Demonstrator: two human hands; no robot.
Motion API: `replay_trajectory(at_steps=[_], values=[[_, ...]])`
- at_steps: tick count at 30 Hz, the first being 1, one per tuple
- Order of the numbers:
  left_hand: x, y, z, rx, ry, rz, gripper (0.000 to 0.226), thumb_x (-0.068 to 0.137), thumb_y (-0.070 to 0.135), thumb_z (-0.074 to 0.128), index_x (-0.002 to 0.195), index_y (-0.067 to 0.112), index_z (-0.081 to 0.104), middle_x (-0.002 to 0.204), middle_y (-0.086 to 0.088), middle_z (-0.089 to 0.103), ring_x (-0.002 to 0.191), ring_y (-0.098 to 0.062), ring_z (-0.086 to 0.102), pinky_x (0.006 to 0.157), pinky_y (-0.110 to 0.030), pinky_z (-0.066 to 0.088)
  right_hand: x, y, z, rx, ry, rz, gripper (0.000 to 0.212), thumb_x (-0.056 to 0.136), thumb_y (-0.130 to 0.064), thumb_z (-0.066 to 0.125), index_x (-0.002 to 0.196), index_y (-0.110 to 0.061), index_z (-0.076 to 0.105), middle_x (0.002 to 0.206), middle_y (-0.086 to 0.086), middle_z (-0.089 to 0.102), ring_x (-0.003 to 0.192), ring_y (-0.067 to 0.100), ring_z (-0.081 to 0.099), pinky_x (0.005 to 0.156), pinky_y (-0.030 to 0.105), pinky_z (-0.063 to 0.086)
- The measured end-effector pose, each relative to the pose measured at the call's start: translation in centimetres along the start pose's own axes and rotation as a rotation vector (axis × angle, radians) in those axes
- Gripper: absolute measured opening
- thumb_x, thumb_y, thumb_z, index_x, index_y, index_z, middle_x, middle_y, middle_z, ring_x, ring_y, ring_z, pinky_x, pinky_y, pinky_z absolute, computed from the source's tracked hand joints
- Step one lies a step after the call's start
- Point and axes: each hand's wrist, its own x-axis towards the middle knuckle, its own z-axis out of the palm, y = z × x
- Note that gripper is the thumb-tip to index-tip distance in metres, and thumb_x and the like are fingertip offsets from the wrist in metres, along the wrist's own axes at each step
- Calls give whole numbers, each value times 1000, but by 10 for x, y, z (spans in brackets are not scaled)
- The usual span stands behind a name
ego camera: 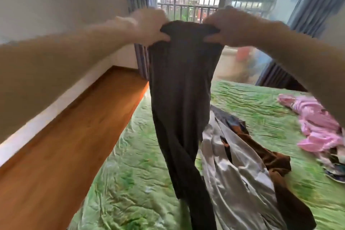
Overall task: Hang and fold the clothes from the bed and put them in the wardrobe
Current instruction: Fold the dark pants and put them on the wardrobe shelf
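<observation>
Trousers (pixel 179 87) up in the air, dark ones, held out at arm's length over the bed (pixel 130 183)! Left hand (pixel 151 28) at eleven o'clock and right hand (pixel 229 28) at one o'clock each grip a side of the waistband, fingers curled over the top edge, thumbs pinching from below. The two hands sit close together, so the waist bunches between them. The legs hang straight down and twist round each other toward six o'clock, the hems dropping out of sight at the bottom edge.

Below, at five o'clock, a silver garment (pixel 239 183) lies spread on the green sheet with a brown one (pixel 270 158) partly under it. A pink heap (pixel 317 127) waits at three o'clock. The wardrobe is not in view.

This looks like the shake-out before a fold, with most of the pile untouched. Next, the legs need untwisting and laying one on the other, seams matched, perhaps with a flick from the waistband. Then the trousers can go flat on a bare patch of sheet for folding.
</observation>
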Motion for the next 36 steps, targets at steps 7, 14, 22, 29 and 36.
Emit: replay_trajectory(at_steps=[7,14,22,29,36], values=[[32,-38,-57,256,403,104,54,104,48,40,117,0,63,112,-28,66,106,-48,64,95,-61,53,38,7,-57,-303,369,37,23,103,-22,55,109,-1,60,105,30,65,99,45,62,88,55,48],[7,-43,-31,360,315,138,43,103,43,53,108,3,67,100,-17,67,94,-39,67,82,-56,57,33,-6,-19,-335,318,-139,15,106,-18,53,103,-3,55,81,20,58,77,39,64,73,55,55],[-80,-36,131,-39,173,127,13,95,26,73,99,13,71,98,-5,64,92,-31,66,78,-41,52,-20,-38,128,-175,174,-171,12,95,-17,69,92,-10,59,73,5,64,57,25,63,52,33,46],[-219,18,319,-329,-290,-71,17,97,27,68,108,19,78,106,-7,67,108,-32,64,86,-38,51,-142,-128,325,88,-375,-48,9,96,-13,55,106,-14,54,96,6,67,89,34,72,62,42,50],[-353,75,447,-307,-576,-70,39,38,38,99,69,44,76,69,21,59,62,1,62,53,-13,46,-242,-211,407,191,-691,33,24,93,-6,50,116,-10,53,116,14,64,111,39,61,83,48,50]])
